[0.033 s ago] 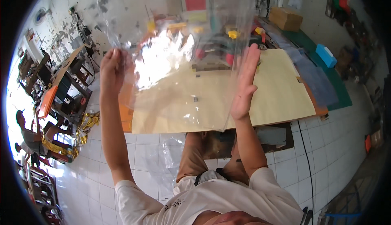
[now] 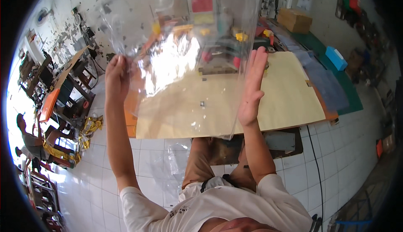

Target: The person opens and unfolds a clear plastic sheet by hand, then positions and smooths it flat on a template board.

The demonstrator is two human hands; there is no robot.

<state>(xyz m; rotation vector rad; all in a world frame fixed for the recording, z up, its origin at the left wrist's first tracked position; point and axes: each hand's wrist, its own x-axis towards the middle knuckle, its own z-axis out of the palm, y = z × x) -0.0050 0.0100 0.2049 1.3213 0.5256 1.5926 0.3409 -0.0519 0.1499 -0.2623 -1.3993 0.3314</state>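
A large clear plastic sheet [image 2: 176, 102] hangs upright before me, above a table covered with cream paper [image 2: 285, 93]. Its middle gleams with a bright reflection. At its left edge my left hand [image 2: 117, 76] is closed, pinching the plastic between thumb and fingers. On the other side my right hand [image 2: 252, 89] is open, fingers stretched upward and together, its palm side against or very near the sheet's right edge. Through the plastic a machine with red knobs and a yellow part [image 2: 241, 36] shows, blurred, at the back of the table.
Bluish clear sheets [image 2: 323, 81] lie on a green mat [image 2: 356, 100] at the right, beside a blue box [image 2: 336, 58]. A cardboard box [image 2: 294, 20] stands farther back. Loose plastic [image 2: 170, 169] is on the tiled floor near my legs. Other people [image 2: 31, 142] are at far left.
The plastic sheet has shifted slightly, its lower corner a little lower. My left hand has dropped a touch; my right hand is nearly unmoved.
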